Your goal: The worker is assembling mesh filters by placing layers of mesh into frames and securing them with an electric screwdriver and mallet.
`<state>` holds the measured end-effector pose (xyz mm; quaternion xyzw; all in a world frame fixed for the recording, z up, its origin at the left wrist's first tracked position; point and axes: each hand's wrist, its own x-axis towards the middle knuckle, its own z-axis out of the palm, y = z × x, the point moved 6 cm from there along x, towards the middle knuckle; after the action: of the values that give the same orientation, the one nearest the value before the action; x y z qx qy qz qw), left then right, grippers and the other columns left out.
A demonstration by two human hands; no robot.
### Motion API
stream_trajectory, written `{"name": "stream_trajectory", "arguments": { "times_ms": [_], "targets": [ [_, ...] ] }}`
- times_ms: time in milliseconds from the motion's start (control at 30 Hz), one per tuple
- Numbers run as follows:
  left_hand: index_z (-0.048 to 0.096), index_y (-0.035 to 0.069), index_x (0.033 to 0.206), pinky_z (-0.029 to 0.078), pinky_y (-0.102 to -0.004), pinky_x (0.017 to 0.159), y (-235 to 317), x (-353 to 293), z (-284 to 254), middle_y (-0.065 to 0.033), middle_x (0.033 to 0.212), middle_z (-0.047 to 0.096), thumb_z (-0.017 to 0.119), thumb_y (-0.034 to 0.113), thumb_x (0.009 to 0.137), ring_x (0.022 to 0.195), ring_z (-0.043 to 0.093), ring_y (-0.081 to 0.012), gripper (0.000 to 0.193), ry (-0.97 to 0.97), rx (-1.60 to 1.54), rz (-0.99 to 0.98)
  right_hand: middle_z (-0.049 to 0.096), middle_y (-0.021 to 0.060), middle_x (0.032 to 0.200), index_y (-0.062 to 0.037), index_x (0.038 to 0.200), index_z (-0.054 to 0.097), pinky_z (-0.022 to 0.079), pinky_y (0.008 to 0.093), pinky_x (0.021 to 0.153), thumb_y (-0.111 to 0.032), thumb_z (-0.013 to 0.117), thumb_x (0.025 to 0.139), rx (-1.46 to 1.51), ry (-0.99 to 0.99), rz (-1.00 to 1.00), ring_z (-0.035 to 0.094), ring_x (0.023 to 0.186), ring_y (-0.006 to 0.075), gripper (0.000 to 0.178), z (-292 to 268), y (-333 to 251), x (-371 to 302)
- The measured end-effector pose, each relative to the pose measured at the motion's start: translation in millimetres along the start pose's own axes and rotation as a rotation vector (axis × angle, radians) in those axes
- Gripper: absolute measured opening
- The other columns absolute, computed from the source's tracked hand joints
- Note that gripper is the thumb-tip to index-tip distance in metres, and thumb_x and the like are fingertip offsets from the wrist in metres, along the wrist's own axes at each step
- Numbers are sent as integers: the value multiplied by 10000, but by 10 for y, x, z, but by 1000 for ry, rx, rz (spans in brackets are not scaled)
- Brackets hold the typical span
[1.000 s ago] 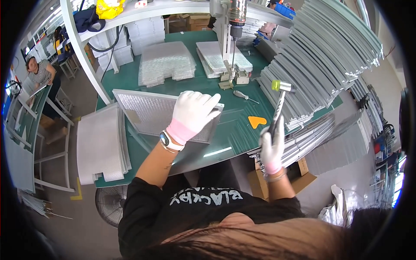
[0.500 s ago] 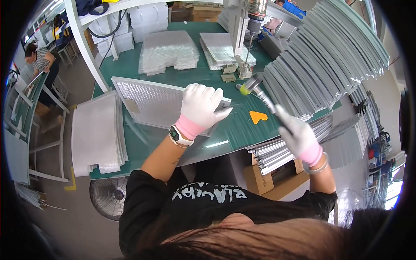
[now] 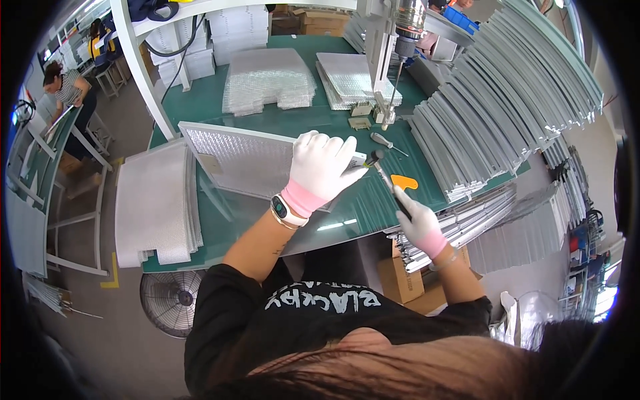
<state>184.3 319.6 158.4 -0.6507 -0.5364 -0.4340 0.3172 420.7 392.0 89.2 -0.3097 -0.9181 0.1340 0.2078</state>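
My white-gloved left hand (image 3: pixel 321 163) is closed over the top edge of a thin framed metal panel (image 3: pixel 243 160), which stands tilted on edge on the green work table (image 3: pixel 280 227). In my gloved right hand (image 3: pixel 420 221) is a small mallet (image 3: pixel 383 175), gripped by its black handle. Its dark head meets or nearly meets the panel's right-hand corner, just beyond my left fingertips; whether they touch I cannot tell. An orange flat piece (image 3: pixel 405 182) lies beside the mallet's shaft. A screwdriver (image 3: pixel 382 140) with a pale handle rests farther back.
A drill press (image 3: pixel 400 47) stands at the back, with small metal blocks (image 3: pixel 361 117) near it. Tall stacked metal strips (image 3: pixel 493 107) fill the right. Bubble-wrap sheets (image 3: pixel 267 80) and a pale sheet stack (image 3: pixel 157 203) lie left. Another person (image 3: pixel 70 90) works at a separate bench.
My right hand has swung the mallet left and down, bringing its head to the panel's corner. The screwdriver now shows fully. My left hand keeps its hold on the panel.
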Motion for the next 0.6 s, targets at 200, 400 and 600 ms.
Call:
{"name": "stream_trajectory", "arguments": {
  "times_ms": [200,400,600],
  "targets": [
    [576,112,649,383,-420,637,147,61,-131,-42,588,472,791,379,664,601,506,-260,343,-39,5,-110,573,226,1161,-84,1431,452,472,462,913,-114,622,859,-95,-52,67,567,1042,410,598,579,387,471],
    [486,148,540,330,-384,615,233,42,-150,-12,550,438,763,253,652,548,444,-228,316,92,26,-78,535,202,1261,20,1433,371,454,401,999,-180,686,897,565,689,-416,535,1180,312,653,-1274,-856,2053],
    [510,148,571,336,-386,606,150,102,-7,-5,550,441,775,240,651,545,457,-221,292,32,17,-88,577,82,1210,-48,1531,276,452,242,911,-82,593,901,641,508,-362,552,1040,124,706,-1775,-1415,2603]
  ]
}}
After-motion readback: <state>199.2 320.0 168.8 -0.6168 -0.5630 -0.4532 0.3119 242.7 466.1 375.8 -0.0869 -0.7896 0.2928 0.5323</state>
